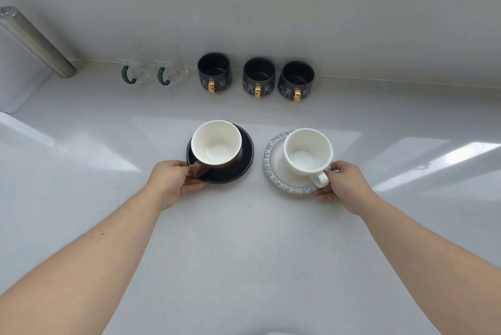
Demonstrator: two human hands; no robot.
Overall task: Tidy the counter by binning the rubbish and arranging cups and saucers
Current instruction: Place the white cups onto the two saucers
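A brown cup (217, 145) with a white inside stands on a black saucer (244, 161) at the middle of the white counter. My left hand (173, 180) grips that saucer's near left edge, thumb by the cup's handle. To the right, a white cup (307, 151) rests on a blue-rimmed saucer (273, 156). My right hand (344, 185) holds this saucer's near right edge, beside the cup's handle.
Along the back wall stand three black mugs with gold handles (214, 73) (259, 77) (296, 80) and two clear glass cups with green handles (138, 69) (172, 73). A steel cylinder (35, 39) leans at the far left. The counter (244, 240) stretches toward me.
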